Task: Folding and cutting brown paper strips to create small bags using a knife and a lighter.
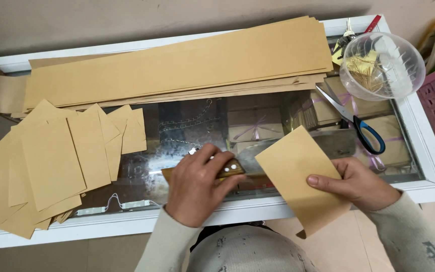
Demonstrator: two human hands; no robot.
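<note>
Left hand (197,184) grips a half-hidden cleaver (298,148); right hand (361,184) pinches the covering paper sheet (300,176).

Premises: small shop. Evidence: glass-topped display worktop (431,166) with ribbon-tied packets (250,128) beneath, stacked brown paper strips (177,65), cut sheets (51,161), scissors (353,118).

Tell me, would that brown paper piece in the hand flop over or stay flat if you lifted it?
The brown paper piece would probably stay fairly flat: the right hand pinches only one edge, yet it juts out unbent. It looks thin, like the cut pieces piled on the glass table, so it is likely light and easy to crease.
</note>
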